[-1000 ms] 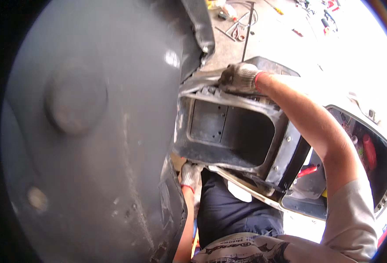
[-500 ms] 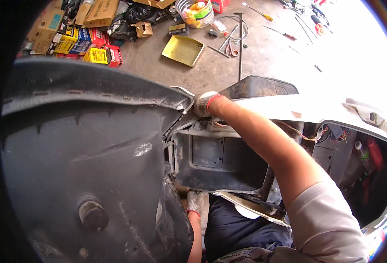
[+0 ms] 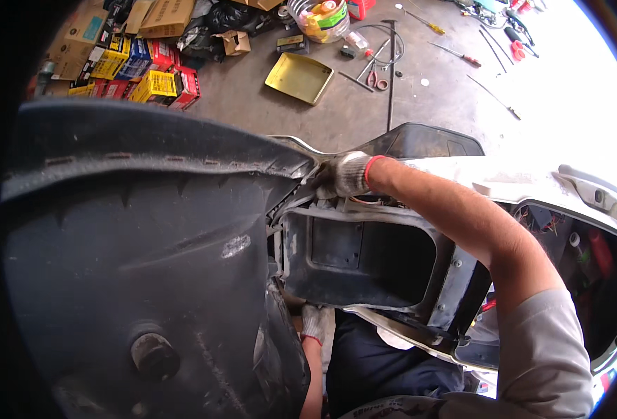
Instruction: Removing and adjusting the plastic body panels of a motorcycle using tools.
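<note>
My right hand (image 3: 349,174), in a white knit glove with a red cuff and dirty fingers, is at the far side of a scooter-like vehicle. Its fingers curl down at the gap between the raised seat's dark plastic underside (image 3: 190,209) and the white body panel (image 3: 455,167). What they grip is hidden. On the near side, my left hand (image 3: 314,322), gloved alike, reaches low beside the seat's edge; its fingers do not show clearly. Between the hands lies a black storage compartment (image 3: 364,279). A round rubber stopper (image 3: 156,356) sticks out of the seat's underside.
On the floor beyond lie a yellow tray (image 3: 300,78), pliers (image 3: 375,78), a long metal bar (image 3: 392,84) and several screwdrivers. Boxes (image 3: 158,84) are piled at the far left. To the right, an open body cavity (image 3: 602,300) shows loose wires and a red object.
My right hand has shifted slightly right and turned, showing its dirty fingers. The right elbow has swung right, uncovering a metal bracket beside the compartment. The left hand has hardly moved.
</note>
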### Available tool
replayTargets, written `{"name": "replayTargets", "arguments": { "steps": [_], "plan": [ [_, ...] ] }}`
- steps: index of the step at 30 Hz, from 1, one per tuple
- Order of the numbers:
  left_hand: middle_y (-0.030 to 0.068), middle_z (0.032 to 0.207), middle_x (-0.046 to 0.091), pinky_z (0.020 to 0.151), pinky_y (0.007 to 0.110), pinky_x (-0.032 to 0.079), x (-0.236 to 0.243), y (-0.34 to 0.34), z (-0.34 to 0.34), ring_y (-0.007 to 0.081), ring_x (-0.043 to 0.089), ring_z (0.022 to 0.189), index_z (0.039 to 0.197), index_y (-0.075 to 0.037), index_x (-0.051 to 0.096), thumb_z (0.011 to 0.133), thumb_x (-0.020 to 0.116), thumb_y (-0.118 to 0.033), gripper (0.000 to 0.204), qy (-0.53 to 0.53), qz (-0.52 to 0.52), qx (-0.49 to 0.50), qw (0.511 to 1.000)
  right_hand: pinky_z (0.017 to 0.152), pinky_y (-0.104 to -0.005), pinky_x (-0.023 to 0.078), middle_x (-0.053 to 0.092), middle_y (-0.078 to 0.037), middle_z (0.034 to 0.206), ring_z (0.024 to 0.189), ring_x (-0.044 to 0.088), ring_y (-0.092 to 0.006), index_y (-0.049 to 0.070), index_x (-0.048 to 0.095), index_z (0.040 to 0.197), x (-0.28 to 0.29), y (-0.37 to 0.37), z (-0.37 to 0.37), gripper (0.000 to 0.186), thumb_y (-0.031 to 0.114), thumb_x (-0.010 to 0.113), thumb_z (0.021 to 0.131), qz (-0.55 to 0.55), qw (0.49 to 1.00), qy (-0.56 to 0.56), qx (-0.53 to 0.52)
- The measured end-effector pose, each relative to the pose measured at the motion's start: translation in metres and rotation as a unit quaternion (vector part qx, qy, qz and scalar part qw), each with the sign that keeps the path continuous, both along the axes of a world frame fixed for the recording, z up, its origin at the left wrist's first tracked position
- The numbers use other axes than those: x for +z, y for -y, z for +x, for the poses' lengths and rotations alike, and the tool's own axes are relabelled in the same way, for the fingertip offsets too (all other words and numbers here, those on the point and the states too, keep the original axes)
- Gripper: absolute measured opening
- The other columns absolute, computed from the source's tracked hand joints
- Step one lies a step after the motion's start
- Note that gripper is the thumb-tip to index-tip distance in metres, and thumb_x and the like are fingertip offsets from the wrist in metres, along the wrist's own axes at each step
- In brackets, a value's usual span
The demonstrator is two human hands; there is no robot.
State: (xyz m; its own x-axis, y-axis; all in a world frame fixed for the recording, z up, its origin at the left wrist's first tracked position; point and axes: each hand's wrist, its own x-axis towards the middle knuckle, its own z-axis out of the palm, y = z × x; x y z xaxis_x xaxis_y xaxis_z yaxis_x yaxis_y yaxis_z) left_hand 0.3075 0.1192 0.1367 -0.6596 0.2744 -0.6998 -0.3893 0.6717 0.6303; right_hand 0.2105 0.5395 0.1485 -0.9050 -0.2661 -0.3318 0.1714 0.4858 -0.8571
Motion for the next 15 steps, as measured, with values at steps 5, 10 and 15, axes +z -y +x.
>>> {"name": "replayTargets", "arguments": {
  "steps": [5,10,15],
  "plan": [
    [0.0084,0.125,0.070,0.094,0.032,0.050,-0.008,0.024,0.007,0.0209,0.066,0.111,0.126,0.001,0.063,0.095,0.067,-0.016,0.036,0.033,-0.032,-0.031,0.998,0.096,-0.0390,0.051,0.071,-0.011,0.124,0.113,0.066,-0.0322,0.018,0.070,0.127,-0.012,0.007,0.002,0.047,0.052,0.060,0.096,-0.012,0.998,0.056,-0.036],
    [0.0124,0.120,0.070,0.093,0.036,0.052,0.006,0.013,-0.003,0.0224,0.065,0.106,0.117,0.007,0.066,0.081,0.073,-0.001,0.038,0.042,-0.003,-0.002,0.999,0.089,-0.0375,0.054,0.077,-0.008,0.106,0.097,0.072,-0.0278,0.016,0.077,0.113,0.008,0.013,0.011,0.046,0.055,0.060,0.095,0.022,0.990,0.073,-0.115],
    [0.0108,0.109,0.072,0.083,0.029,0.053,-0.015,0.035,-0.010,0.0174,0.067,0.098,0.113,0.007,0.069,0.083,0.072,0.003,0.030,0.062,-0.082,-0.015,0.995,0.096,-0.0406,0.052,0.072,-0.010,0.120,0.110,0.069,-0.0336,0.020,0.074,0.119,0.039,0.020,0.030,0.038,0.044,0.057,0.097,0.161,0.975,0.044,-0.148]
  ]
}}
